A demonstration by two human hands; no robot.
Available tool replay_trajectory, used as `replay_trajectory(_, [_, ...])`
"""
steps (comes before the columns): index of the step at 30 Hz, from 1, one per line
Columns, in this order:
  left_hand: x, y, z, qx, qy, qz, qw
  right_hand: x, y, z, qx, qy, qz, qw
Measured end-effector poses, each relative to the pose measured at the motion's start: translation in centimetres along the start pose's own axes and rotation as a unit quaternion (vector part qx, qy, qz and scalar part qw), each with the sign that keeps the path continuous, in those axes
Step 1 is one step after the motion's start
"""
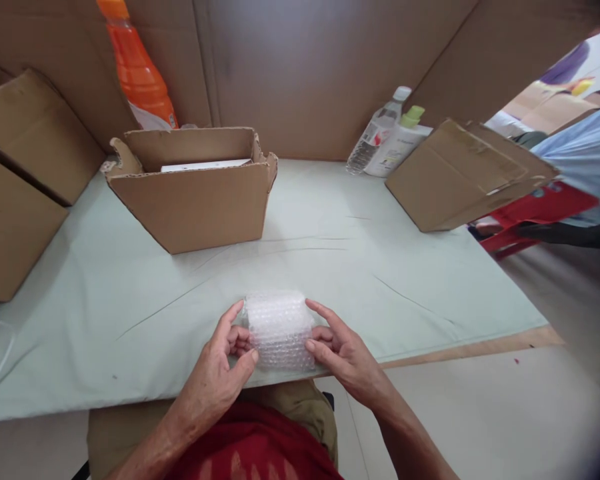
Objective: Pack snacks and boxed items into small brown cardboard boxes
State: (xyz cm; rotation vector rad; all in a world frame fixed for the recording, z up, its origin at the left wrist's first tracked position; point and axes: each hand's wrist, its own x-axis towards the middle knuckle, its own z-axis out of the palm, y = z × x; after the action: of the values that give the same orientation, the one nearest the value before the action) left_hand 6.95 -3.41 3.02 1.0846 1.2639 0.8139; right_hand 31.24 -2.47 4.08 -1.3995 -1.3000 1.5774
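Observation:
A small bundle of clear bubble wrap (280, 330) lies near the front edge of the cloth-covered table, between my two hands. What it wraps, if anything, looks whitish and cannot be made out. On its left side my left hand (225, 363) grips it, thumb on the near corner and index finger stretched along the far corner. My right hand (345, 353) holds the opposite side in much the same way, with the thumb on the near part and the index finger at the far right corner.
Behind stands an open cardboard box (205, 207) with a white item inside. More boxes (20, 200) are at left, another box (460, 177) at right. An orange bottle (140, 73), a clear bottle (377, 133) and a white bottle (397, 150) stand behind. A person's blue sleeve (585, 153) shows at right.

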Motion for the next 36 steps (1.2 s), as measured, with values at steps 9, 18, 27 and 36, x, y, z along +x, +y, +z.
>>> replay_trajectory(9, [0.7,1.8,-0.7,-0.052,0.014,0.11,0.993,2.0,-2.9,0.3,0.093,-0.039,-0.114,0.988])
replay_trajectory(18, [0.8,0.4,-2.5,0.062,0.1,0.144,0.983,5.8,-3.4,-1.0,0.012,0.163,-0.228,0.96])
replay_trajectory(27, [2.2,2.3,-1.6,0.178,0.058,0.17,0.968,6.0,-1.4,-2.6,-0.278,0.186,-0.215,0.918])
replay_trajectory(36, [2.0,1.9,-1.8,0.195,0.081,0.182,0.961,7.8,0.0,-0.9,-0.4,0.215,-0.269,0.849])
